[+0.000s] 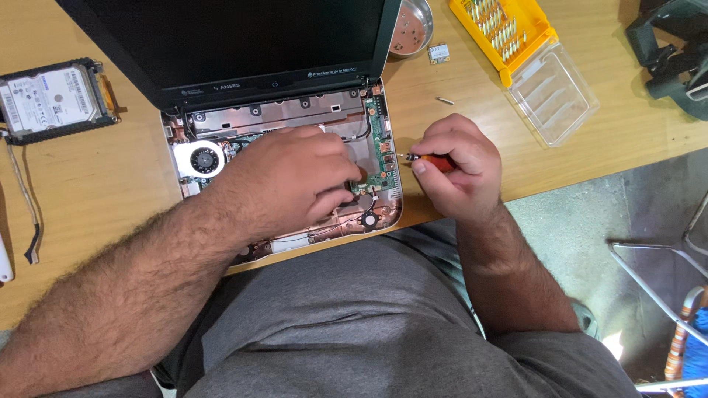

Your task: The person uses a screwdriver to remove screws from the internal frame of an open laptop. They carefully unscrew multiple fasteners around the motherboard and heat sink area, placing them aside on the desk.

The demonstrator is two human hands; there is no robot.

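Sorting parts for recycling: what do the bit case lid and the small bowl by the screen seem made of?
Bit case lid: clear plastic, probably; the table shows through it. Small bowl: looks like metal, with a shiny grey rim.

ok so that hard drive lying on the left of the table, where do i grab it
Probably by the two long edges of the hard drive, coming from above: it lies flat, label up, in a dark frame. Avoid the right end, where an orange ribbon connector sticks out.

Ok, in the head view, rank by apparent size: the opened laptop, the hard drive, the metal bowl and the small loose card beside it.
1. opened laptop
2. hard drive
3. metal bowl, partly hidden behind the screen, so its place is unsure
4. small loose card
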